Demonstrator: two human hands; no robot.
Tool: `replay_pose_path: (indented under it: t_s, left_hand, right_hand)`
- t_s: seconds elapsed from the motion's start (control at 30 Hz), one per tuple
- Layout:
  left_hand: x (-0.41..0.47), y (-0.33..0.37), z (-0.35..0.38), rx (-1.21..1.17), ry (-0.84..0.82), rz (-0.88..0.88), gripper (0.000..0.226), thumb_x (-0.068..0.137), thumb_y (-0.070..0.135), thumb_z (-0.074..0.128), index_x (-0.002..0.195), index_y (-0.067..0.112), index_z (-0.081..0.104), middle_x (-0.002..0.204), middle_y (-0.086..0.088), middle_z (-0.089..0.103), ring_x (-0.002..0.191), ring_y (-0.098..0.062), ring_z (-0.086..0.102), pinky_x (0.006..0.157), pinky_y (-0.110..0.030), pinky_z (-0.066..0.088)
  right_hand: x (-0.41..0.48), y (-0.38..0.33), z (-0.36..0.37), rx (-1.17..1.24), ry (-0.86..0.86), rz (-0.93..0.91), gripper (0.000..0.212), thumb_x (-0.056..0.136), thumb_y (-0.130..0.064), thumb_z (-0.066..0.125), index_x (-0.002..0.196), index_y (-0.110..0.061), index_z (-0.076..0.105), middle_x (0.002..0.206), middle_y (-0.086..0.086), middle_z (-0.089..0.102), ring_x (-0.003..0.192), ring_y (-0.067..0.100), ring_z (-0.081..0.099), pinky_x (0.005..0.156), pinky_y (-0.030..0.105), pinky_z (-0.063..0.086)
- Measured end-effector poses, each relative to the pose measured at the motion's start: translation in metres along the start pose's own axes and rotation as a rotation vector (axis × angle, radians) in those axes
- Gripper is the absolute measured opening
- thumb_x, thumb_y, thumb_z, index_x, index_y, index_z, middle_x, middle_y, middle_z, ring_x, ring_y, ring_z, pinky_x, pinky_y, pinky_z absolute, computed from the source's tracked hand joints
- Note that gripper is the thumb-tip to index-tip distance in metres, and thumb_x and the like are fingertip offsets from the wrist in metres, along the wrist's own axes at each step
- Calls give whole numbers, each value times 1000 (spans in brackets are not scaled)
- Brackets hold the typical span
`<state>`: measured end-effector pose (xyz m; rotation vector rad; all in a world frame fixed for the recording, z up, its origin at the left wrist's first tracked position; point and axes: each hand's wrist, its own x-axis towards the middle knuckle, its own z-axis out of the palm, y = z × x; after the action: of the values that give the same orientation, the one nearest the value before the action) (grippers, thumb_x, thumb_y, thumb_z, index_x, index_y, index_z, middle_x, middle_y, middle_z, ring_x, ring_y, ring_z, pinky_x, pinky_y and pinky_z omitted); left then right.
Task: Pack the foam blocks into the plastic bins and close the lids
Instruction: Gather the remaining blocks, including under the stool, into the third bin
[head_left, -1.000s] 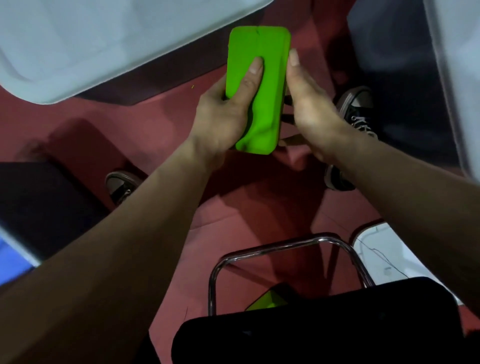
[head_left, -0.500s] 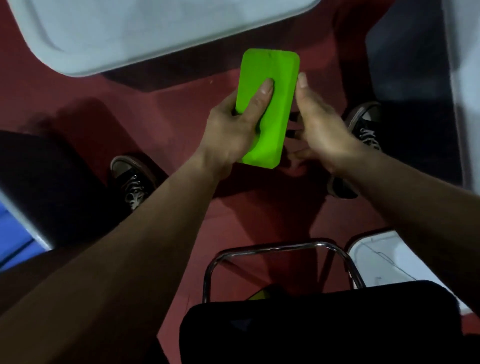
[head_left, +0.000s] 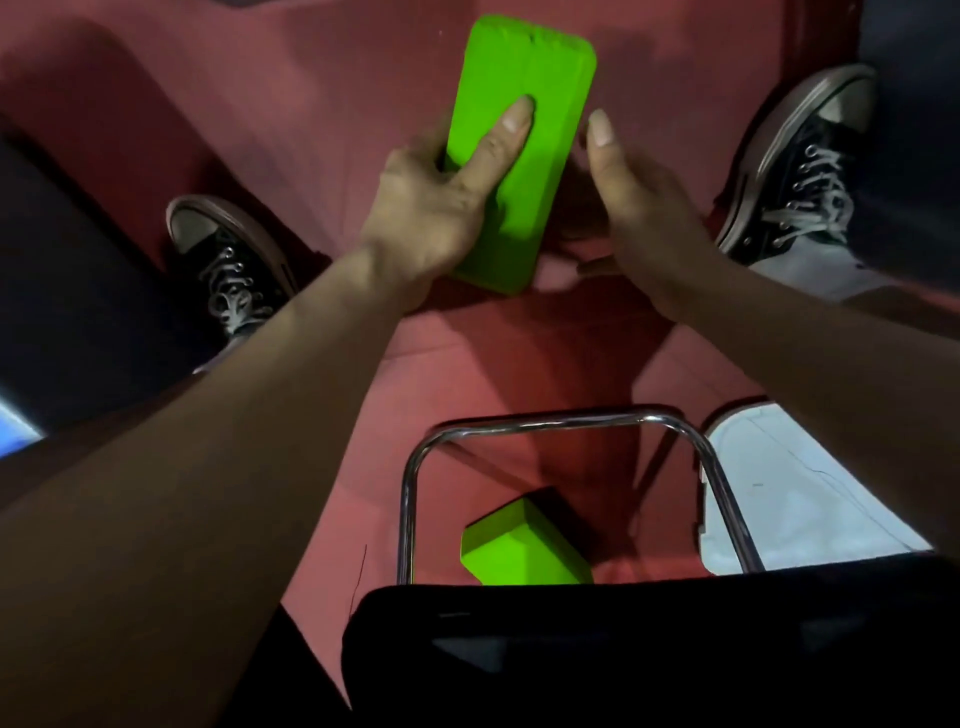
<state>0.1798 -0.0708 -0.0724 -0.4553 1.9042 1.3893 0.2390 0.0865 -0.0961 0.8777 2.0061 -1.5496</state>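
A bright green foam block (head_left: 524, 93) is held upright over the red floor near the top centre. My left hand (head_left: 436, 202) grips it, thumb lying on its front face and fingers wrapped behind its left edge. My right hand (head_left: 639, 202) hovers just to the right of the block with a small gap, thumb pointing up and fingers loosely curved, holding nothing. A second green foam block (head_left: 519, 551) lies on the floor below, under the chrome frame. No bin is clearly in view.
A chrome tube frame (head_left: 550, 421) and a black seat (head_left: 649, 649) fill the bottom centre. A white plastic piece (head_left: 789, 499) lies on the floor at the lower right. Two black sneakers (head_left: 234, 270) (head_left: 800, 166) stand left and right. Dark shapes border the left edge.
The view has tilted down, so the white bin at the top has left the frame. My right hand has come off the block's right edge; a gap now shows.
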Motion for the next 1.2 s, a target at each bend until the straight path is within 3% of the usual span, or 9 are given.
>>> replay_pose_path:
  t_s: [0.1,0.23,0.37,0.53,0.6,0.7,0.87,1.07,1.2]
  left_hand:
    - [3,1,1,31,-31,39,29,94,41,66,90,13,72,78,3,71,69,-7,65,60,-26,53]
    - [8,-10,4,23,-66,64,24,95,35,65,90,12,69,78,-1,64,67,-7,57,58,-25,48]
    - [9,-26,9,-25,-52,3,17,93,34,68,95,17,69,76,8,69,69,-4,63,63,-23,53]
    - [1,-40,10,-52,-38,-52,14,94,32,67,97,19,68,73,13,70,69,2,65,62,-17,52]
    - [-1,-44,8,-57,-34,-66,17,93,35,68,99,19,69,81,8,73,74,-2,68,67,-22,56]
    - [-5,-52,4,-23,-15,-96,26,91,40,70,103,17,70,89,4,74,79,-6,70,75,-28,60]
    - [-17,-68,0,-7,20,-150,34,88,43,71,107,14,70,89,5,75,80,-5,69,75,-31,60]
    - [-36,-87,-8,-35,49,-232,27,88,45,71,102,22,70,88,10,75,80,0,72,69,-20,57]
    - [-45,-95,-14,-36,64,-274,32,84,52,72,97,23,73,97,4,78,93,-12,73,87,-39,60]
  right_hand:
    - [-6,33,3,-110,-37,12,66,92,-67,40,105,-7,65,95,12,72,88,26,69,75,50,55]
    - [-26,73,21,-81,-138,64,35,87,-63,48,102,-38,68,97,-17,72,88,-9,64,83,24,52]
    - [-20,71,31,55,-75,170,27,78,-74,42,85,-62,66,92,-18,72,98,13,70,90,47,56]
    - [-20,59,37,178,-96,181,46,96,-53,40,106,-19,69,98,18,71,82,28,69,73,58,54]
    - [-20,63,39,191,-95,192,55,93,-52,40,109,-5,64,103,27,68,79,27,67,66,47,54]
    - [-23,69,42,161,-117,214,48,88,-61,44,102,-20,67,99,15,73,86,20,70,72,32,53]
    - [-30,92,44,37,-145,193,82,72,-88,48,90,-10,63,92,26,67,79,25,63,74,55,52]
    - [-37,97,48,24,-294,271,45,78,-69,48,92,-28,61,95,5,71,88,25,70,74,57,57]
    - [-40,104,52,55,-340,282,45,87,-59,49,116,-26,56,100,-5,68,85,20,70,67,44,56]
